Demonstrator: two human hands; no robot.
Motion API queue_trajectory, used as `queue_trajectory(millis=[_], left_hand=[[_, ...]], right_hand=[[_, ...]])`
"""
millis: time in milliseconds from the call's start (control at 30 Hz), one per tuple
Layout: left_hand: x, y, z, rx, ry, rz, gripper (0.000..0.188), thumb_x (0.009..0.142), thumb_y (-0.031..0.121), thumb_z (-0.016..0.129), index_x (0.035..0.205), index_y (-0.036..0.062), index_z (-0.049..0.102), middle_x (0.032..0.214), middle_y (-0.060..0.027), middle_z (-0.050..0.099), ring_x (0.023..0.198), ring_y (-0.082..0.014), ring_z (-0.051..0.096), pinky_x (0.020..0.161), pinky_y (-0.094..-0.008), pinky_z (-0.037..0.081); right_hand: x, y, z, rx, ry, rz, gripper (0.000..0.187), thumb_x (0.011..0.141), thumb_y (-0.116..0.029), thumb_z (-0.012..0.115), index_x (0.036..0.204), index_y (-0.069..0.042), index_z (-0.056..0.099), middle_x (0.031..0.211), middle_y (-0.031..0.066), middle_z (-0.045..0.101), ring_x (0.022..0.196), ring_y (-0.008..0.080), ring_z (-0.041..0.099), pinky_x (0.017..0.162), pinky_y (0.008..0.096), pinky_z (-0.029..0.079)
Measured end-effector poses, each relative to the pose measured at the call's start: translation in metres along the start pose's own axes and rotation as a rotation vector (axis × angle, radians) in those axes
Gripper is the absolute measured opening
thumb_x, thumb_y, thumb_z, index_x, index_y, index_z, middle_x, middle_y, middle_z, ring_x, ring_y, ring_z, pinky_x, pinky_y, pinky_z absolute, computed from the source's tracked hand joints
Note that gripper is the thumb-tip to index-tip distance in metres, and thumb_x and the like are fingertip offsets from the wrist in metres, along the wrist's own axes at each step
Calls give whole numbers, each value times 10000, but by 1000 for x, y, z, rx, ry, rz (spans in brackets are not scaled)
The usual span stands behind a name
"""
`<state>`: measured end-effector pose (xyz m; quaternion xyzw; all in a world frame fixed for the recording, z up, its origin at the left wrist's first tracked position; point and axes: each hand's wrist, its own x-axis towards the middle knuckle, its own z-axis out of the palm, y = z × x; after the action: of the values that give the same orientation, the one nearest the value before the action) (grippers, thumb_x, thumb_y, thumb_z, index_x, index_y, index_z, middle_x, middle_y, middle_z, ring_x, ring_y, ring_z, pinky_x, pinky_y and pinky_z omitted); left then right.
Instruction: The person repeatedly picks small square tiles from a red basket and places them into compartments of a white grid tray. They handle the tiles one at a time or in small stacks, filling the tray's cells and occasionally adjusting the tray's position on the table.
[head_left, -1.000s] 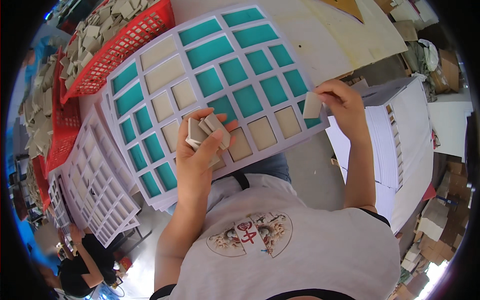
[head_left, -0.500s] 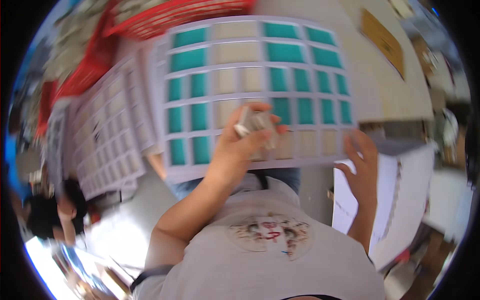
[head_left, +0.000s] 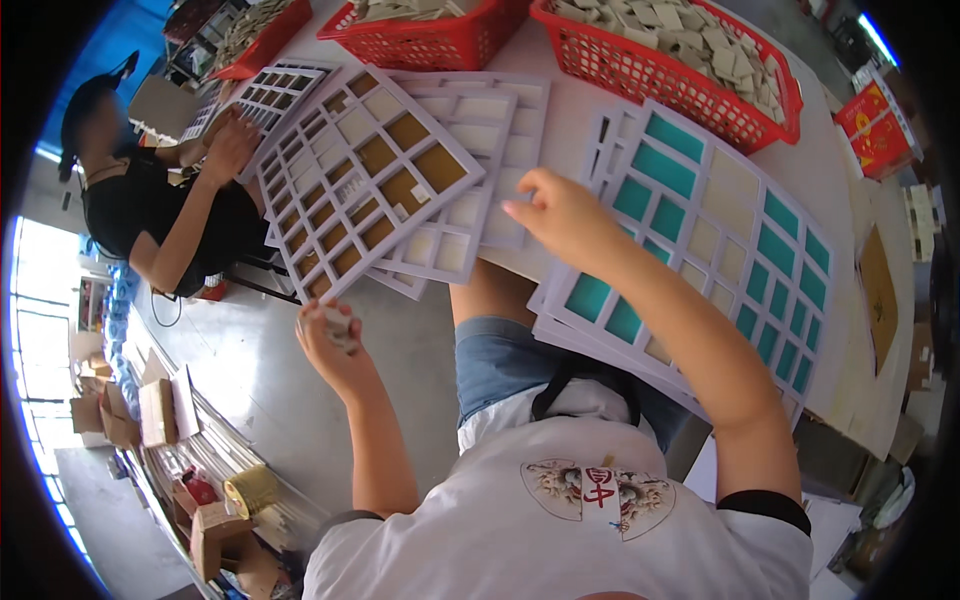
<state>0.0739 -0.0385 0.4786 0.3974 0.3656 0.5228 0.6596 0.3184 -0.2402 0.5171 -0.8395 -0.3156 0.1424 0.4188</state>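
My left hand (head_left: 333, 345) is closed around a few small pale tiles (head_left: 341, 328), just below the near corner of a white grid panel with brown and cream cells (head_left: 375, 155). That panel lies askew over other white panels with pale cells (head_left: 455, 245). My right hand (head_left: 560, 215) hovers left of a second stack, topped by a white grid panel with teal and cream cells (head_left: 722, 205). Its fingers are curled together, and what they hold, if anything, is hidden.
Red baskets of pale tiles (head_left: 670, 65) (head_left: 425, 42) line the table's far side. At the left, a person in black (head_left: 170, 200) works with both hands at another panel (head_left: 275, 95). A brown flat sheet (head_left: 878, 298) lies at the right edge; cardboard boxes (head_left: 225, 550) stand on the floor.
The view has swung left. My left hand, holding the tiles, has gone from over the teal panel to the brown panel's near corner. My right hand has moved left of the teal panel, its spread fingers now closed.
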Motion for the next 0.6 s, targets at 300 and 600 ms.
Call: queue_trajectory(millis=[300,600], left_hand=[[90,22,-66,-41,-390,-492,584,876,234,599,1369,-57,484,1041,-100,592,695,-177,612,473,-214,423],[-14,62,-16,37,-1251,-706,681,782,281,660,1311,-118,502,1097,-240,610,688,-260,659,462,-282,480]], right_hand=[[57,-39,124,865,-625,660,586,928,-373,646,1286,50,455,930,245,629,779,334,701,646,385,600],[19,-41,43,951,93,146,311,872,-198,686,1121,-37,591,989,70,662,803,131,619,644,292,512]])
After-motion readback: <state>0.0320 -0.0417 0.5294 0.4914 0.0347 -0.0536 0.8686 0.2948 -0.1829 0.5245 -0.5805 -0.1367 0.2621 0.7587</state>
